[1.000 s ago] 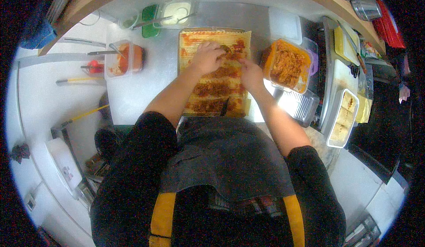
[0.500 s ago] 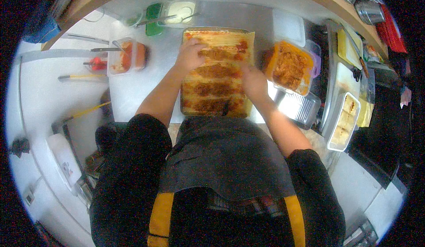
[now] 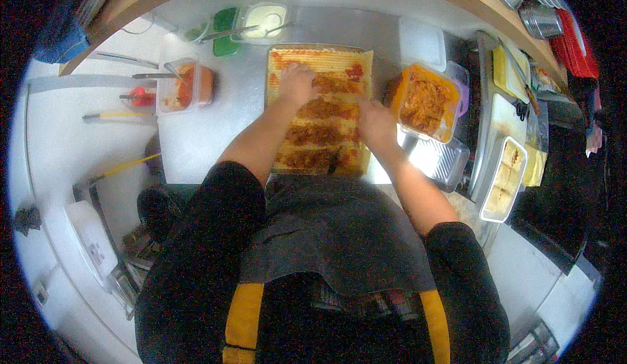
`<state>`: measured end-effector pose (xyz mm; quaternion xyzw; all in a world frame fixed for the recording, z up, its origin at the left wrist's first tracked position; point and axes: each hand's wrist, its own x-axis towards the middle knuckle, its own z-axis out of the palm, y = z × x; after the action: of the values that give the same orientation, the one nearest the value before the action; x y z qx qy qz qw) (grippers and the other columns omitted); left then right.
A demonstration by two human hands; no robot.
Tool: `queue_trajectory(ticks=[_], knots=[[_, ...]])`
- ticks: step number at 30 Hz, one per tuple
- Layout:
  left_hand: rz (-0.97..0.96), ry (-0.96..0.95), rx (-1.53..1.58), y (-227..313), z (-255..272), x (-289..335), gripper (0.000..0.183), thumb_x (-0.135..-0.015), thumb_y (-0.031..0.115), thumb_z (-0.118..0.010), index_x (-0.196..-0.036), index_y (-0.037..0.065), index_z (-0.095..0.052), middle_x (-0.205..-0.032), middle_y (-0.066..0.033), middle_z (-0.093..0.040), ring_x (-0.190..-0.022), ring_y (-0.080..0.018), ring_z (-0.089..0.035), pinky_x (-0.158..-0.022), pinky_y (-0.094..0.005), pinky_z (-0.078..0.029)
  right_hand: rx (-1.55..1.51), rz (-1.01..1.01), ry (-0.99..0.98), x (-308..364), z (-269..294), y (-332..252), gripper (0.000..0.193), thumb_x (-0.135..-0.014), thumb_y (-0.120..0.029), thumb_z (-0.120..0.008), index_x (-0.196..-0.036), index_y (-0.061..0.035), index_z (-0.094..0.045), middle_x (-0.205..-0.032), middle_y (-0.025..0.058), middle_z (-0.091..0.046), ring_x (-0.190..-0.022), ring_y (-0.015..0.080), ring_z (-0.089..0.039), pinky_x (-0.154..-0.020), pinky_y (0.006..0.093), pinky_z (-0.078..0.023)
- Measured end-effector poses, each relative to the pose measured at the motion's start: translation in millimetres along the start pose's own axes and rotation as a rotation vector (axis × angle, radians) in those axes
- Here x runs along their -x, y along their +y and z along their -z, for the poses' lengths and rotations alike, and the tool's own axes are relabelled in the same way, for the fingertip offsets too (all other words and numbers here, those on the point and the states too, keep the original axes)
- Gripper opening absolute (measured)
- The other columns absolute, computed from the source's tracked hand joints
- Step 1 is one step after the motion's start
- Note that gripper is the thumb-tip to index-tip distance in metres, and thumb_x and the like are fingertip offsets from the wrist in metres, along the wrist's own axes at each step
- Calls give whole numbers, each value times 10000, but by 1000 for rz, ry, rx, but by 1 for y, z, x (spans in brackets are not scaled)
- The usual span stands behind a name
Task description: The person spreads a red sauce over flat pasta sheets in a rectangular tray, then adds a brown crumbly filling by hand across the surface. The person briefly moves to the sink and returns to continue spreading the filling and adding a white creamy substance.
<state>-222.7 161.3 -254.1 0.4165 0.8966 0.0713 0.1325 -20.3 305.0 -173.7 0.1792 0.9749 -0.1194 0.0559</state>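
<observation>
Your left hand (image 3: 297, 84) has slid a bit right over the pasta (image 3: 326, 58) since half a second ago. Pasta's right under it, with rows of filling (image 3: 326, 109) between it and you. Your right hand (image 3: 377, 121) is at the pasta's right edge, tub (image 3: 396, 94) just beyond. Can't tell if either's gripping anything, fingers are too blurry.

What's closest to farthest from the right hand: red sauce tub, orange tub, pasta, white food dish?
Right hand, head view:
1. Pasta, at its fingers.
2. Orange tub, just right.
3. White food dish, farther right.
4. Red sauce tub, far left.
</observation>
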Motion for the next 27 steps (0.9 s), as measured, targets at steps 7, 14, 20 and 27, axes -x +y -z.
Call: queue_trajectory(ticks=[7, 14, 20, 27], knots=[[-93, 250, 107, -14, -6, 12, 392, -855, 421, -751, -1172, 190, -753, -1212, -48, -703, -1225, -316, -585, -1046, -491, -455, -46, 22, -55, 6, -4, 2, 372, -883, -61, -535, -1238, -57, -648, -1051, 223, -703, -950, 391, -714, -831, 499, -587], [-149, 217, 33, -26, 0, 19, 230, -800, 296, -795, -970, 142, -772, -1020, -81, -699, -1069, -310, -634, -918, -468, -511, -234, 7, 50, 26, 31, -3, 387, -865, -27, -566, -1246, -58, -631, -1022, 204, -701, -982, 389, -682, -890, 493, -550], [-165, 363, 172, 1, 21, 26, 270, -804, 287, -798, -1011, 115, -773, -1060, -101, -706, -1027, -352, -653, -910, -471, -521, -418, -183, 188, 74, 100, 46, 297, -982, -84, -551, -1222, -77, -727, -1193, 172, -732, -1099, 349, -701, -958, 417, -548], [-329, 224, 420, 104, 51, 32, 545, -873, 350, -777, -1339, 101, -645, -1177, -199, -688, -1149, -386, -627, -1034, -482, -483, -192, -216, 163, 100, 143, 148, 244, -969, -174, -557, -1069, -68, -753, -966, 240, -723, -910, 432, -705, -838, 511, -561]])
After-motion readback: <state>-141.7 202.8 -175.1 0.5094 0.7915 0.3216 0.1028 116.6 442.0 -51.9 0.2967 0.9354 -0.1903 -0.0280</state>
